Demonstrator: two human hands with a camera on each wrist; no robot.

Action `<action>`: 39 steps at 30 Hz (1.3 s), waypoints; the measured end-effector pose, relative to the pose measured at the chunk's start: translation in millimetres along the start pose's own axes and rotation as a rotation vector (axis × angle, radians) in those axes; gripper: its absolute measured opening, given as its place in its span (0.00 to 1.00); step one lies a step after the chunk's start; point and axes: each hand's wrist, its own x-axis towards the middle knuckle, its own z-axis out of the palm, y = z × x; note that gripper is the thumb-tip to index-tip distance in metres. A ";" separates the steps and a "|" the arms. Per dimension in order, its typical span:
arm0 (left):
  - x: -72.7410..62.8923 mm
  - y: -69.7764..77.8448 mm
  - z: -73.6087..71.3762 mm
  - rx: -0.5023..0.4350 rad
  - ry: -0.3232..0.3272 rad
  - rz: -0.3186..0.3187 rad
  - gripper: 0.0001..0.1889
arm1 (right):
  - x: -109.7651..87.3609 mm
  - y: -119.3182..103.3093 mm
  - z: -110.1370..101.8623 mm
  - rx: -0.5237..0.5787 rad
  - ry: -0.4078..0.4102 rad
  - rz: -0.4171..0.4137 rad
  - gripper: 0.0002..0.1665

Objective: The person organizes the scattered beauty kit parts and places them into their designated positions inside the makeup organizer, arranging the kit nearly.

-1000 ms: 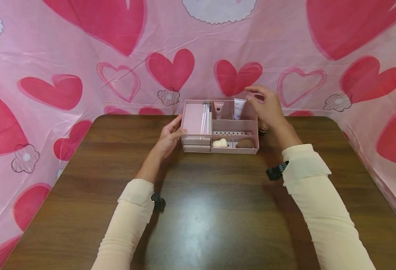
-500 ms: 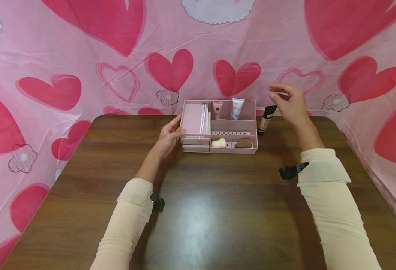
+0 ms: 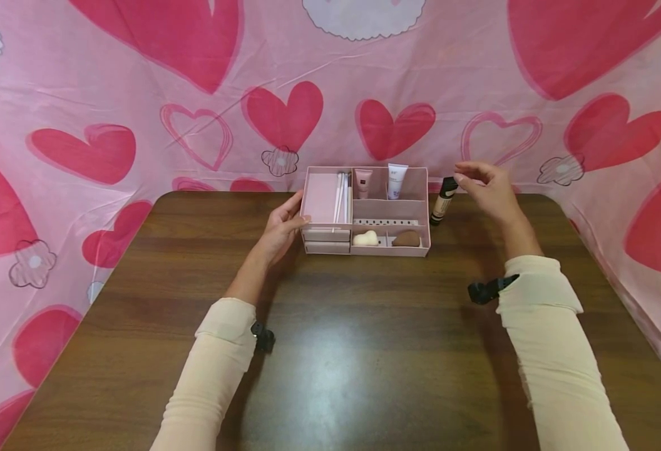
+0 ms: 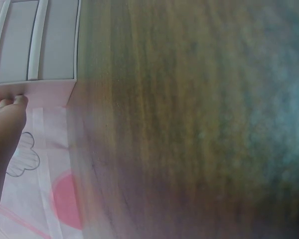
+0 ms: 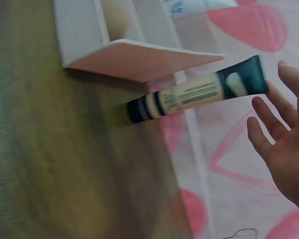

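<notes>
A pink makeup organizer [image 3: 391,213] stands near the table's back edge. My left hand [image 3: 281,232] holds its left side, thumb over the front corner; the left wrist view shows fingers [image 4: 20,101] against the side wall. To the organizer's right, a beige-and-black cosmetic tube [image 3: 443,200] stands on its black cap, leaning slightly right. My right hand [image 3: 491,191] is at the tube's top end, fingers spread and apart from each other. In the right wrist view the fingertips [image 5: 255,102] lie close to the crimped black end; whether they touch it I cannot tell.
Inside the organizer are a small pink tube [image 3: 363,183], a white tube [image 3: 397,181], several brushes [image 3: 342,199], a cream sponge [image 3: 366,238] and a brown sponge [image 3: 406,239]. Two drawers [image 3: 327,241] face front. A heart-patterned cloth [image 3: 285,56] hangs behind the wooden table [image 3: 330,351].
My right hand has moved right from above the white tube, past the organizer, then down to the beige-and-black tube's top. The left hand has stayed on the organizer.
</notes>
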 end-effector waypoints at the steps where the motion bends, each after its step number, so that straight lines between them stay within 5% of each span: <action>1: 0.3 -0.1 0.0 -0.001 0.001 0.000 0.38 | -1.3 3.3 0.6 0.002 -0.012 0.014 0.23; 7: 2.1 -0.3 1.2 -0.012 -0.002 0.009 0.38 | -6.4 16.7 7.0 0.084 -0.024 0.039 0.28; 13: 2.4 0.2 1.9 -0.026 0.000 0.020 0.38 | -6.5 23.2 12.2 0.171 0.010 -0.019 0.25; 19: 1.4 1.5 2.5 -0.027 0.000 0.020 0.38 | -6.7 28.7 19.5 0.144 0.096 -0.072 0.17; 23: 1.7 1.3 2.0 -0.024 -0.002 0.021 0.38 | -5.6 30.0 24.2 0.068 0.151 -0.065 0.20; 39: 0.6 -0.1 0.3 -0.015 0.005 0.008 0.38 | -9.5 26.3 31.7 0.084 0.239 -0.045 0.19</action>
